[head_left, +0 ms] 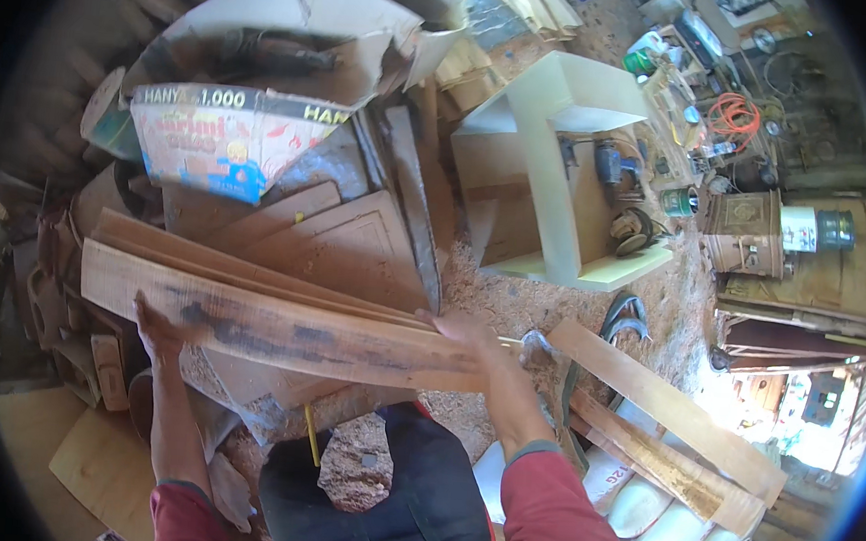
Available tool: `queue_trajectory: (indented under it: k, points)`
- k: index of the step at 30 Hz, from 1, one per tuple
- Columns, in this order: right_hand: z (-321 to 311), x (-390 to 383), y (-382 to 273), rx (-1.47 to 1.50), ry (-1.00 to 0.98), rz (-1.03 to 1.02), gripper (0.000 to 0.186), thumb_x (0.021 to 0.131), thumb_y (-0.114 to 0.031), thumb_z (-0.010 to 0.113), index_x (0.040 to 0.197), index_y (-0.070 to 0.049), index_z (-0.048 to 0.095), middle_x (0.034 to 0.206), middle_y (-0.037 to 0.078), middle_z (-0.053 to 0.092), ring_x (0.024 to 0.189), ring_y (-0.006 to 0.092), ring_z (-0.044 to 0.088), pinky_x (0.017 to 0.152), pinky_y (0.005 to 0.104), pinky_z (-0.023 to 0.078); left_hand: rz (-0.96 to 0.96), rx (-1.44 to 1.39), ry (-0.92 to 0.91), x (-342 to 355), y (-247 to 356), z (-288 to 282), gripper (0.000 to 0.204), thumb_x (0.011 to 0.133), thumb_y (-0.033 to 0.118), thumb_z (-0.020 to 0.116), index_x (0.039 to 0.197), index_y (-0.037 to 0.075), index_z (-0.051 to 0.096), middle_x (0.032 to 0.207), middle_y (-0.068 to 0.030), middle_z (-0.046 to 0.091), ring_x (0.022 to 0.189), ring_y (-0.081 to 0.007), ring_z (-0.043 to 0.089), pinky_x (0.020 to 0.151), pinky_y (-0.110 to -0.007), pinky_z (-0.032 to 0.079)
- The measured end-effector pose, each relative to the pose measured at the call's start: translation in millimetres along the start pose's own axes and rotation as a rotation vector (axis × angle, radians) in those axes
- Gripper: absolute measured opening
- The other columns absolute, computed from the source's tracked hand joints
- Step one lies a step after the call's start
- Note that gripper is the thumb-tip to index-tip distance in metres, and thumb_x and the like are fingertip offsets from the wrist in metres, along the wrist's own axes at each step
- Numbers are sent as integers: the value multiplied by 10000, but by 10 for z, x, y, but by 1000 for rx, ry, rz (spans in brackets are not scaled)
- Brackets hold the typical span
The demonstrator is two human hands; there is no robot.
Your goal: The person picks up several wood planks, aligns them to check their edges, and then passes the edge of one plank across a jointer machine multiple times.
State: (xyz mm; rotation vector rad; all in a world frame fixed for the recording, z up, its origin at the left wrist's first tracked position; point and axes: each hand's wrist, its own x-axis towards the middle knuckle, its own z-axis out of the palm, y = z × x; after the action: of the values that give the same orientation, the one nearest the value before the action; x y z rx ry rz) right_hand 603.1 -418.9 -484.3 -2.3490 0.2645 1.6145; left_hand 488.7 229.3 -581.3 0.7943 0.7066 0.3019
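Observation:
A few long, rough-faced wooden planks (281,331) lie stacked crosswise in front of me. My left hand (157,333) grips their left part, thumb against the near face of the front plank, the other fingers mostly hidden. My right hand (459,332) grips the right part over the upper edge. Behind them are dusty flat boards (350,251) and a narrow dark plank (408,190) standing at a slant. A yellow strip (309,432) hangs just below the planks.
A torn printed cardboard box (203,137) sits at upper left. A pale open wooden box (561,209) with a blue drill (618,168) is at upper right, near an orange cord (735,115). Loose boards (662,413) lie at lower right. Sawdust covers the ground (501,299).

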Motion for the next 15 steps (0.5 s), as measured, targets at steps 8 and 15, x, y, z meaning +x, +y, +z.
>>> queue_trajectory:
  k: [8,15]
  points:
    - [925,-434,674,118,337,-225,860,914,-749,406,1330,-23,608,1325,261,607,1279,442,536,1096,481,407,-125,-49,16,-828,10,431,757,982,572,474,1574,142,281,1490,-62,463,1268,-245,513,1056,-453,431]
    - [1713,-2380,1521,-2,86,-128,687,932,-714,407,1343,-214,637,1325,166,636,1235,383,579,1062,466,428,-264,-299,-19,-2423,614,510,844,968,631,414,1599,109,210,1638,-120,245,1469,-357,273,1207,-531,217]
